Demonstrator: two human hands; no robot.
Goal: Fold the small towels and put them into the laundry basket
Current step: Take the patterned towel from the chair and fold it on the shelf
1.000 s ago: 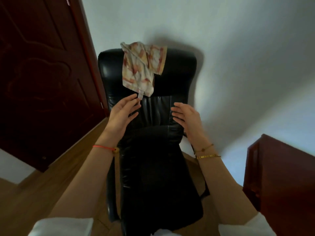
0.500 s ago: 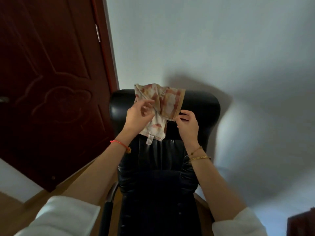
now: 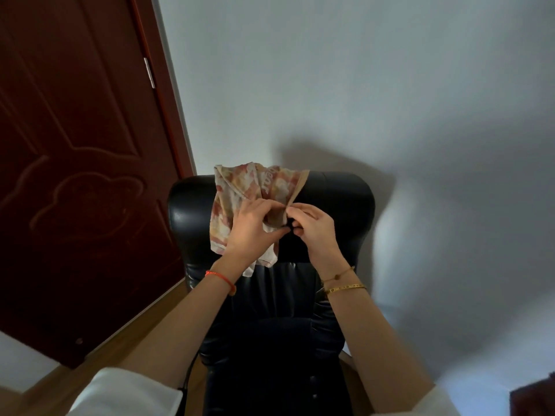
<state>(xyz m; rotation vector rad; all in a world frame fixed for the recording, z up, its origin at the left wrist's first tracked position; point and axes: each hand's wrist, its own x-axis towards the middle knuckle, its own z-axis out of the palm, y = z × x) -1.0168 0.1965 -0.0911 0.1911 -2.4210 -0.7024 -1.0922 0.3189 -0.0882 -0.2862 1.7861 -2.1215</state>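
Head view: small towel (image 3: 240, 193), orange-and-cream print, draped over top of black leather chair (image 3: 336, 205) backrest, bunched, lower corner hanging down front. Left hand (image 3: 252, 232) closed on towel's middle folds, fingers curled into cloth. Right hand (image 3: 312, 226) pinching towel's tan right edge between thumb and fingertips, seemingly; grip partly hidden. Hands nearly touching each other. Dark red door (image 3: 75, 175) at left, pale wall (image 3: 390, 85) behind chair.

towel (image 3: 240, 193) draped over chair (image 3: 336, 205) back, door (image 3: 75, 175) left.
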